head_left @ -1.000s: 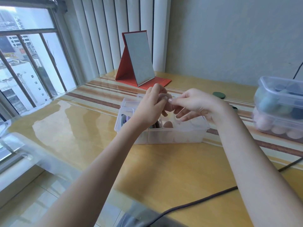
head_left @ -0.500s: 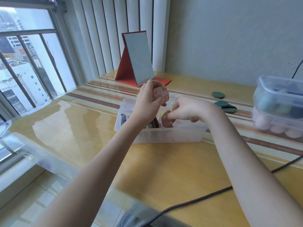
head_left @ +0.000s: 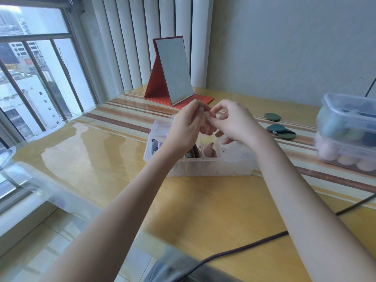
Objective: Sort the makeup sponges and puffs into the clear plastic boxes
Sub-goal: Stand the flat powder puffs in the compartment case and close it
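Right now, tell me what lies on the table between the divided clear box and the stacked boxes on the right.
Dark green puffs lie there on the striped cloth, between the divided box and the stacked boxes, in the head view.

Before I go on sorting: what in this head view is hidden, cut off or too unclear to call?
- Item pinched between left hand and right hand: fingers cover it, a pale pinkish thing.
- Divided clear box: left compartments hidden by the left wrist; right one blurred by frosted plastic.
- Stacked lidded boxes: cut by the right edge; sponge count unclear.
- Green puffs: overlapping, number uncertain.
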{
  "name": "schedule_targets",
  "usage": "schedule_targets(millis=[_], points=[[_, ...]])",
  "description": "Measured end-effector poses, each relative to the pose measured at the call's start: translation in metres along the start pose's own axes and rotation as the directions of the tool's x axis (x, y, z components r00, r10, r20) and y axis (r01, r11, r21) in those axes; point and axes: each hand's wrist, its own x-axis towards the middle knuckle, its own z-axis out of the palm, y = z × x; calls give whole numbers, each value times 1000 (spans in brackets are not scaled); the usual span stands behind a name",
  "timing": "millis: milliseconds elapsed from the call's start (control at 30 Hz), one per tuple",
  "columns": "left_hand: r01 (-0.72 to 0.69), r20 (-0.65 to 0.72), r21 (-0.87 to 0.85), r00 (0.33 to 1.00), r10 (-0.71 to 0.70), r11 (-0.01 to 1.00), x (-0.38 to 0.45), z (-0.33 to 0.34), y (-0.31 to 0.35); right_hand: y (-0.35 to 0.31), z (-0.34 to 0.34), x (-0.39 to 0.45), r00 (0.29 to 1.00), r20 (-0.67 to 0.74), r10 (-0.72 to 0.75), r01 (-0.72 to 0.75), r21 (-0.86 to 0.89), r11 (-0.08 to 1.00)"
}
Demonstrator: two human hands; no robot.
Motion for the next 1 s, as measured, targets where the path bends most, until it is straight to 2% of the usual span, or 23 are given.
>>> schedule_targets(millis=[200, 333, 467, 600, 733, 833, 933, 1000], points=[[12, -115, 22, 993, -9, 1000, 4, -2, -4, 0, -4, 4, 997, -51, 53, -47, 111, 993], [51, -135, 15, 990, -48, 999, 7, -1, -4, -2, -8, -1, 997, -63, 43, -48, -81, 996], [42, -165, -5, 985, -42, 999, 5, -1, -1, -8, -11, -7, 995, -95, 14, -27, -142, 989], [36, -147, 11, 989, -34, 999, 4, -2, -4, -9, -3, -7, 999, -41, 34, -43, -227, 973], [56, -123, 9, 991, -54, 998, 3, -3, -4, -7, 8, -4, 997, 82, 13, 14, -319, 948], [49, -75, 79, 996, -44, 996, 2, -2, -3, -5, 4, -2, 996, 88, 18, 18, -393, 919], [-8, 19, 293, 1000, 3, 956, 2, 2, -4, -2, 1, -2, 986, 149, 74, 3, -461, 888], [-42, 37, 350, 999, 32, 936, 2, 3, -4, -2, 3, -2, 976, 192, 107, 4, -504, 863]])
